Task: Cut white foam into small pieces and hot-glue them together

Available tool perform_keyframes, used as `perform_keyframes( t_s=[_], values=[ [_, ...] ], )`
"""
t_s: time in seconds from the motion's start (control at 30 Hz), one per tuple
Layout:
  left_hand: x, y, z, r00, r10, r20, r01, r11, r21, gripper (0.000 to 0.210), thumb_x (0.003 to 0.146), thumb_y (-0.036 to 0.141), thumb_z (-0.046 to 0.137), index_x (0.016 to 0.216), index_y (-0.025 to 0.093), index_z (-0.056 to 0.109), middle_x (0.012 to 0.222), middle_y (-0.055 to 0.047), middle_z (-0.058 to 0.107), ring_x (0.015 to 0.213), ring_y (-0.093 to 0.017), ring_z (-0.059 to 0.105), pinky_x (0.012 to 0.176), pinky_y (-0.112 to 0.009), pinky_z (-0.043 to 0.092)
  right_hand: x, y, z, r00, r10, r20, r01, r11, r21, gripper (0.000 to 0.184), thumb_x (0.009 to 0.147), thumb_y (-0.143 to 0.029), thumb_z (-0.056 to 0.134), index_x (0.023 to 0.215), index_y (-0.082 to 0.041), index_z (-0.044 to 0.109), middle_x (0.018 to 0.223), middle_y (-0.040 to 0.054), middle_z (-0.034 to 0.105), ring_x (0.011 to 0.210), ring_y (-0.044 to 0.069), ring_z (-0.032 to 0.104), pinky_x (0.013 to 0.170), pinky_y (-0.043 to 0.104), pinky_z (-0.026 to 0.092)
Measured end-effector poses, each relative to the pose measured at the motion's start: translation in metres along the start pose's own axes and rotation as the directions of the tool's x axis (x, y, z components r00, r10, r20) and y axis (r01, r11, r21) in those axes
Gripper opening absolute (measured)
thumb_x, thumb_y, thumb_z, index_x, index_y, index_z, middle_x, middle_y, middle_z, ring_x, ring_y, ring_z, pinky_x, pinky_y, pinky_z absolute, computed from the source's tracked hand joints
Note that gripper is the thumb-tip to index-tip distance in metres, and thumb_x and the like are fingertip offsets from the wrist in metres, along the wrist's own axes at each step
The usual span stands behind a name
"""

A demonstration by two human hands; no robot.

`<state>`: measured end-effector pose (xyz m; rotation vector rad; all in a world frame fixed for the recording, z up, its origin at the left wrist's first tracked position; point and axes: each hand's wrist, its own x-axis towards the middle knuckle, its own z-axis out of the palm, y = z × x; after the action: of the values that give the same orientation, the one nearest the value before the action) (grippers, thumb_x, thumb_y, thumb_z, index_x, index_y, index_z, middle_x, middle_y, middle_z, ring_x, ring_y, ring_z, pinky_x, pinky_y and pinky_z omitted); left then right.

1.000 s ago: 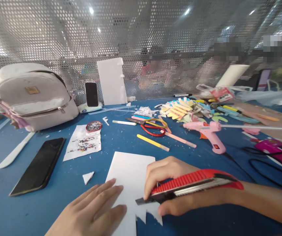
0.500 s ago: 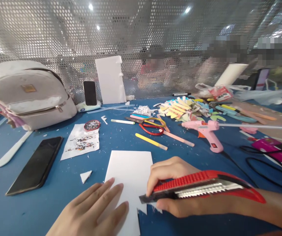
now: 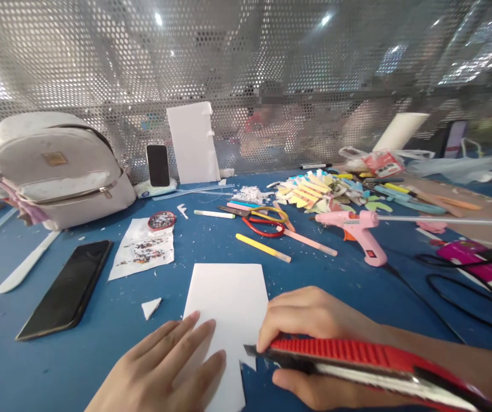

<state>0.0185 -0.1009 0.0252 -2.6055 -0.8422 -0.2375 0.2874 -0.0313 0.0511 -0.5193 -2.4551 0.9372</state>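
Observation:
A white foam board (image 3: 228, 289) lies on the blue table in front of me, its right edge jagged where pieces are cut out. My left hand (image 3: 164, 360) is spread flat on the board's left side, fingers apart. In my right hand (image 3: 314, 320) is a red utility knife (image 3: 349, 357), gripped between thumb and fingers. The short dark blade points left and its tip is at the notched right edge; whether it touches the board I cannot tell. A small white triangular scrap (image 3: 151, 308) lies left of the board.
Beyond the board lie scissors (image 3: 267, 222), a yellow marker (image 3: 263, 247) and a pile of coloured scraps (image 3: 310, 189). A pink glue gun (image 3: 366, 229) with a cord is at right. Left are a phone (image 3: 67, 289), a glitter-strewn paper (image 3: 142, 257) and a backpack (image 3: 60, 177).
The knife's handle has swung lower toward the front right, and my right hand has shifted slightly down. The blade tip stays near the notch. My left hand keeps its place on the board.

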Motion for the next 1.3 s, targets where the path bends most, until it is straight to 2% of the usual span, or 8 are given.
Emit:
perform_keyframes(
  t_s=[0.17,0.37,0.6,0.73,0.9,1.1,1.2,1.3],
  values=[
    [-0.002,-0.002,0.003,0.999,0.027,-0.017,-0.027,1.000,0.001,0.031,0.099,0.026,0.044,0.118,0.024,0.069,0.125,-0.010,0.067,0.113,-0.028,0.063,0.080,-0.037,0.062,-0.011,0.009,0.012,0.999,-0.052,-0.001,0.051,0.989,-0.138,0.022,0.085,-0.036,0.058,0.097,-0.018,0.062,0.071,0.0014,0.067,0.058,0.013,0.058,0.058,0.024,0.039],
    [-0.007,-0.007,0.013,0.994,0.103,-0.045,-0.103,0.995,0.011,0.035,0.097,0.037,0.050,0.123,0.021,0.066,0.128,-0.012,0.066,0.113,-0.030,0.064,0.079,-0.037,0.063,-0.012,0.004,0.012,0.998,-0.061,-0.002,0.059,0.984,-0.170,0.017,0.085,-0.032,0.058,0.096,-0.019,0.060,0.071,0.0001,0.067,0.058,0.013,0.059,0.061,0.024,0.041],
    [-0.004,0.002,0.003,1.000,-0.017,0.019,0.017,1.000,-0.018,0.032,0.101,0.031,0.043,0.120,0.024,0.067,0.129,-0.008,0.066,0.118,-0.028,0.062,0.086,-0.038,0.062,-0.011,0.001,0.012,1.000,-0.016,0.000,0.015,0.985,-0.170,0.020,0.085,-0.035,0.053,0.092,-0.019,0.061,0.069,0.0030,0.067,0.058,0.015,0.059,0.059,0.025,0.041],
    [-0.001,0.004,0.000,0.999,-0.051,-0.010,0.050,0.998,-0.038,0.031,0.101,0.027,0.042,0.116,0.024,0.068,0.126,-0.007,0.068,0.116,-0.026,0.063,0.085,-0.036,0.062,-0.010,0.002,0.010,1.000,0.001,0.015,0.001,0.986,-0.169,0.019,0.085,-0.033,0.055,0.095,-0.019,0.061,0.069,0.0024,0.066,0.058,0.015,0.058,0.057,0.025,0.039],
    [0.001,0.004,0.000,0.998,-0.058,-0.020,0.057,0.998,-0.040,0.030,0.100,0.024,0.042,0.115,0.023,0.068,0.125,-0.007,0.068,0.114,-0.027,0.064,0.083,-0.036,0.063,-0.004,-0.004,0.003,0.999,0.048,-0.007,-0.048,0.994,-0.098,0.015,0.086,-0.030,0.055,0.092,-0.018,0.061,0.068,0.0005,0.065,0.056,0.012,0.057,0.056,0.021,0.039],
    [-0.001,0.004,-0.001,0.999,-0.050,-0.005,0.050,0.999,-0.018,0.033,0.101,0.024,0.039,0.118,0.024,0.068,0.127,-0.007,0.067,0.115,-0.027,0.064,0.082,-0.037,0.063,0.003,-0.003,-0.005,0.991,0.103,0.082,-0.101,0.995,-0.024,0.022,0.087,-0.035,0.056,0.096,-0.017,0.064,0.073,0.0014,0.067,0.062,0.013,0.061,0.060,0.021,0.042],
    [-0.005,0.000,0.004,1.000,0.001,-0.006,-0.001,1.000,-0.009,0.034,0.101,0.034,0.042,0.121,0.022,0.067,0.127,-0.009,0.067,0.114,-0.028,0.065,0.082,-0.038,0.063,0.005,0.002,-0.004,0.980,0.180,0.089,-0.187,0.980,0.071,0.024,0.085,-0.038,0.060,0.096,-0.017,0.064,0.073,0.0002,0.067,0.061,0.012,0.060,0.058,0.020,0.042],
    [-0.007,-0.007,0.012,0.996,0.052,-0.073,-0.054,0.998,-0.033,0.046,0.097,0.051,0.045,0.124,0.020,0.065,0.127,-0.010,0.067,0.114,-0.031,0.065,0.081,-0.039,0.063,0.007,0.004,-0.005,0.970,0.241,0.034,-0.244,0.960,0.139,0.024,0.084,-0.040,0.062,0.092,-0.018,0.062,0.069,-0.0018,0.064,0.059,0.011,0.058,0.056,0.019,0.041]
  ],
)
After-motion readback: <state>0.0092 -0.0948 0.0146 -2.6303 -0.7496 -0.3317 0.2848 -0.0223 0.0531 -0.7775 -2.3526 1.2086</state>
